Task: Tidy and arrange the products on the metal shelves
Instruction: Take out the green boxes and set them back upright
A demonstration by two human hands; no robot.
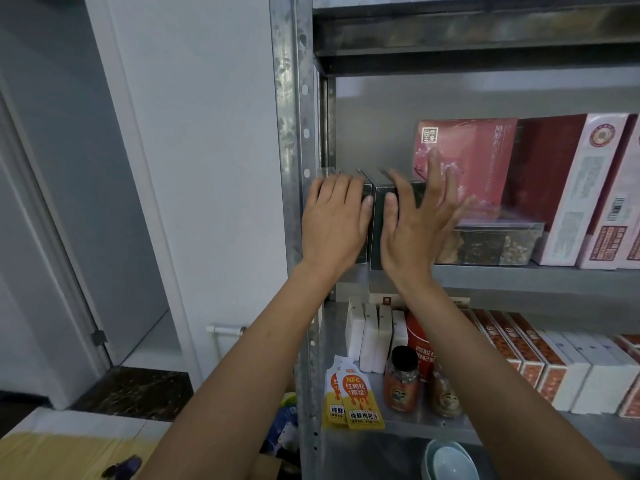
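Note:
Dark green boxes [377,233] stand side by side at the left end of the metal shelf [519,277]. My left hand [334,220] lies flat against the fronts of the left boxes, fingers over their top edge. My right hand [415,223] presses with straight fingers on the front and right side of the right dark box, thumb on its face. Behind my right fingers stands a pink-red box [478,157], with a clear plastic tub [491,245] of dried goods below it.
Pink and white boxes [585,195] stand at the shelf's right. The lower shelf holds white boxes [372,336], yellow pouches [353,396], an orange jar [401,381], a red tin [419,344] and red-white cartons [540,362]. The shelf upright [294,133] borders the left side. Bowls [450,460] sit below.

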